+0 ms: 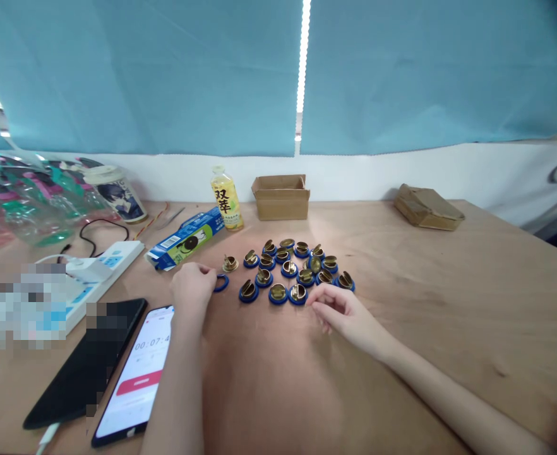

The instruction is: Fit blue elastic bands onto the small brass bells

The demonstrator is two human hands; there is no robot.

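Gold-coloured metal pieces (278, 293) in blue rims, loosely clustered on the brown wooden table (425, 303), just ahead of the 2 bare hands. Left hand (194, 287) beside the cluster, fingers bent downward, tips at 1 loose blue ring (222, 289); cannot tell whether pinching or only touching it. Just behind that ring, 1 bare gold-coloured piece (230, 263). Right hand (342, 316) at the near right edge of the cluster, fingers curled, thumb and forefinger tips narrow; cannot tell whether holding anything. Farther back, blue carton (184, 243) lying beside an upright yellow-labelled bottle (226, 202), then open cardboard box (282, 205). Off to the left, lit phone (139, 370) with timer, partly hidden, near white power strip (117, 256).
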